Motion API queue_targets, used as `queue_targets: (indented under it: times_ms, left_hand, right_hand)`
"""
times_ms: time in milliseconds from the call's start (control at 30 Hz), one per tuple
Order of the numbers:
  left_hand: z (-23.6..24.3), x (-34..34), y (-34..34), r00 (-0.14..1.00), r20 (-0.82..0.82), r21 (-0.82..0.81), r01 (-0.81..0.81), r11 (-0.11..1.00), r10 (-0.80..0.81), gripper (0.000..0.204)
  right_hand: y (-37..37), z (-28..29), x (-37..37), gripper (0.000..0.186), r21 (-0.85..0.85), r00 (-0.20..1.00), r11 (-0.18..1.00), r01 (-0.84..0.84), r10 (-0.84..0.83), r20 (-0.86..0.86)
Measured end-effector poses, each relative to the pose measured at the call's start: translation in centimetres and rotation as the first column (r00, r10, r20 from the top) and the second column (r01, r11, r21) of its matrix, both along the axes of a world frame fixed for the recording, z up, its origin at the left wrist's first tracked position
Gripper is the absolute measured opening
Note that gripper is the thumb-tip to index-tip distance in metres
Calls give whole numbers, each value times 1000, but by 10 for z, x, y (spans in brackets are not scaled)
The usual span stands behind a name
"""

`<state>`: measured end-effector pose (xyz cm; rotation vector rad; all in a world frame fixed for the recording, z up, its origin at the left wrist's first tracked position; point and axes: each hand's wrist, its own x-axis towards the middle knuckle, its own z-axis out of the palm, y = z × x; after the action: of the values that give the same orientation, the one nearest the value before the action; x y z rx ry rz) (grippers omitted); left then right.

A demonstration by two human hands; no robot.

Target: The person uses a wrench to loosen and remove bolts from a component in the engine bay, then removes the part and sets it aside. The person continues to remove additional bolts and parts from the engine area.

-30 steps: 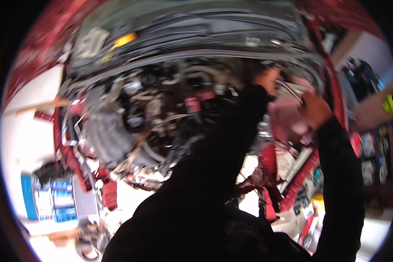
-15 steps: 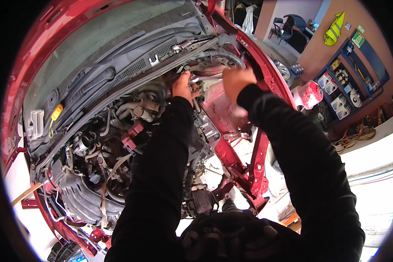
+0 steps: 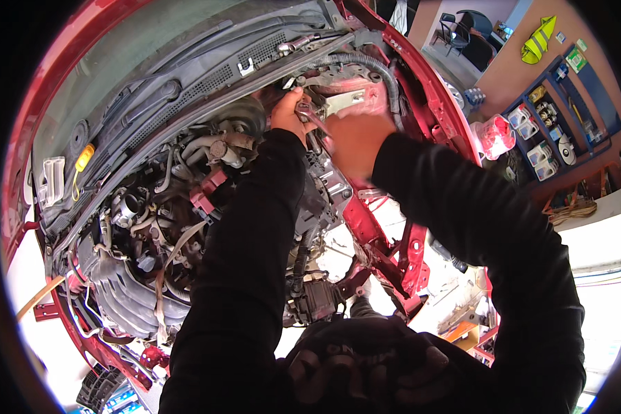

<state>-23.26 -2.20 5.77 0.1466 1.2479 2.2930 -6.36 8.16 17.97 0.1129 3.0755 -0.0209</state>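
Both my hands are deep in a red car's engine bay, by the firewall. My left hand (image 3: 291, 116) is closed round the head end of a slim shiny wrench (image 3: 315, 120), beside the inner wing. The wrench's exact kind is hard to make out. My right hand (image 3: 357, 146), blurred by motion, is curled in a fist at the handle end. Whatever part the wrench sits on is hidden by my left fingers. Just beyond my hands lies a red inner wing panel (image 3: 372, 100) with a corrugated black hose (image 3: 392, 86) along it.
The dirty engine (image 3: 152, 234) fills the bay on the left. On the windscreen cowl lie a metal tool (image 3: 297, 45), a white clip (image 3: 245, 67) and a yellow tagged item (image 3: 85, 158). At right stand a red-and-white bucket (image 3: 495, 136) and a blue wall rack (image 3: 552, 117) of bottles.
My right hand has swung down and left, nearer to my left hand, with the wrench handle now showing. My left hand stays at about the same spot. The view has shifted slightly.
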Motion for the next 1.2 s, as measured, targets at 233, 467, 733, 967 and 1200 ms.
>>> queue_targets:
  times_ms: [233,467,733,967,1200]
  left_hand:
    - [-12,2,6,999,-42,21,-20,1000,21,31]
    - [-13,-4,6,993,-97,87,76,993,-67,24]
    - [-5,-5,6,998,-37,-33,45,998,-46,31]
    - [-4,3,9,993,-94,-114,57,992,-68,30]
    - [-8,9,6,997,-72,-73,-28,997,23,31]
  right_hand:
    - [9,-2,0,25,189,977,968,168,-137,-164]
    - [5,0,-7,33,-81,996,996,29,-35,-84]
    - [20,-22,-5,37,5,996,1000,-20,20,-86]
    - [16,-20,4,28,163,983,980,118,-92,-157]
    - [41,-3,-3,31,223,962,972,79,-16,-271]
